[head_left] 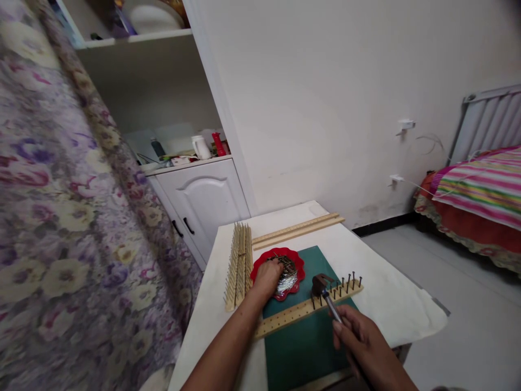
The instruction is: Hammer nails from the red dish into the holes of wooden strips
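Observation:
My left hand point(267, 276) reaches into a red scalloped plate point(301, 265), its fingers bent down among loose dark nails point(288, 264). The fingertips are partly hidden, so what they pinch does not show. Shiny silver nails point(286, 284) lie in the plate's near half. My right hand point(356, 330) is wrapped round the handle of a hammer point(321, 285), whose dark head is over a wooden strip point(285, 319). Dark nails point(344, 283) stand in the strip's right part; its left part shows bare holes. The strip lies across a green mat point(301, 350).
Left of the plate, wooden strips point(240, 266) bristle with upright nails. Further wooden strips point(299, 230) lie along the back of the white table point(380, 271). A floral curtain point(93, 217) hangs at the left, beside a white cabinet point(207, 201). A bed point(476, 190) stands at the right.

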`<state>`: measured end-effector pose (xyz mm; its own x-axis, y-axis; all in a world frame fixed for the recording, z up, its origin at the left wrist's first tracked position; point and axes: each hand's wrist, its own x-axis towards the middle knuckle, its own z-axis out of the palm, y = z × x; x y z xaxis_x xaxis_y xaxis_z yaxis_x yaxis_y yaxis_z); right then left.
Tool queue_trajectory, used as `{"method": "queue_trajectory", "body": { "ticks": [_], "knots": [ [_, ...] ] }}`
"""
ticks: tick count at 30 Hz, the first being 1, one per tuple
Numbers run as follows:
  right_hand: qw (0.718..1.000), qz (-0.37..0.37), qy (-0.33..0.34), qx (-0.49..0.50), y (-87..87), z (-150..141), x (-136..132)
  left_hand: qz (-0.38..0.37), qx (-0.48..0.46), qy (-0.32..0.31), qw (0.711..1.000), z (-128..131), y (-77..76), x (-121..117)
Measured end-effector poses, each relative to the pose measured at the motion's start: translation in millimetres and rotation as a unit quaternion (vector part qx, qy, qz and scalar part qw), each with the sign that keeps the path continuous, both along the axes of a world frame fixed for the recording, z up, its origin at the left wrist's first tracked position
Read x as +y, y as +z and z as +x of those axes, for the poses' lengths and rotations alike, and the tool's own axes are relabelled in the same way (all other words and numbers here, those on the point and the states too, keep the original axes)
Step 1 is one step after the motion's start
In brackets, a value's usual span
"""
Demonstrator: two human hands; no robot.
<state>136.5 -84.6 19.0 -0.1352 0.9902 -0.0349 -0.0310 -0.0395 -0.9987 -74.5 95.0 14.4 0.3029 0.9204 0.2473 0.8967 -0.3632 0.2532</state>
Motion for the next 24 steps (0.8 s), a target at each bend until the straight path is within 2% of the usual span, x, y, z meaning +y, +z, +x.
{"method": "queue_trajectory", "body": {
  "ticks": [12, 17, 24],
  "knots": [
    [1.0, 0.012, -0.013, 0.023, 0.1, 1, 5, 0.073, 0.047, 0.051, 0.995, -5, 15.8, -22],
    [0.999, 0.016, -0.014, 0.029, -0.1, 1, 5, 0.026, 0.039, 0.071, 0.996, -6, 10.7, -25],
    [1.0, 0.011, -0.014, 0.023, -4.3, 0, 3, -0.039, 0.029, 0.081, 0.996, -1, 5.3, -5]
  ]
}}
